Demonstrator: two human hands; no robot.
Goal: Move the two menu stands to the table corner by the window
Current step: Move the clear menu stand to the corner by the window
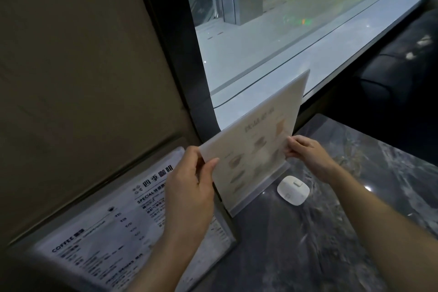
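Bare left hand (pixel 189 187) pinching the left edge of a pale menu stand (pixel 258 147), thumb on the near face, fingers hidden behind the sheet. Right hand (pixel 308 156) gripping the opposite edge, fingertips curled onto the print. Held upright and tilted between both hands, clear base just above or touching the dark marbled table (pixel 331 232); contact hard to judge. Print on it washed out, only faint food pictures readable. Just beside the base, a small white rounded device (pixel 293 190) lying on the stone. To the left, a second menu stand (pixel 113 227) leaning against the brown wall (pixel 78 78), coffee list legible, its right part covered by the left forearm and its lower end cut off by the frame edge. Beyond, the window (pixel 284 31), with a blurred figure outside.
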